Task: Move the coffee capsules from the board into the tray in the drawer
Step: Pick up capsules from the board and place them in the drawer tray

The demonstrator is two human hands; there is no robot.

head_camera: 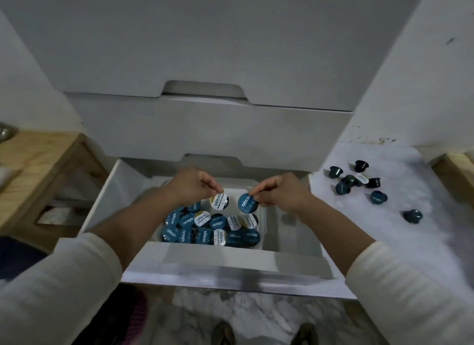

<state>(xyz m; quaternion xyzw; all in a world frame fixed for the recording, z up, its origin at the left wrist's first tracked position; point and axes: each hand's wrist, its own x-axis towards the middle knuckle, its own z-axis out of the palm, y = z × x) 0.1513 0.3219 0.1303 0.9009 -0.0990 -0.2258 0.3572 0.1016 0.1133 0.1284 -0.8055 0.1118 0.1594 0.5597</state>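
Two coffee capsules hang over the far end of the tray (264, 217) in the open drawer (102, 198), each pinched at its rim. The left hand (191, 186) holds a white-lidded capsule (219, 201) between thumb and fingertips, lid facing up toward the camera. The right hand (278, 192) pinches a blue-lidded capsule (247, 203) the same way, just beside the first, the two lids apart.

Beneath them the tray is packed with capsules (205, 229), blue and white lids up, filling it from its near wall to about the middle.

To the right of the drawer, a white board (384, 229) carries the loose capsules (359, 183), dark ones clustered near its far edge, most lying on their lids or sides; one capsule (412, 215) sits alone nearer the right edge.

Both forearms wear cream sleeves (64, 280). Closed white drawer fronts (213, 129) rise behind the open drawer, and a wooden unit (48, 170) stands at the left.
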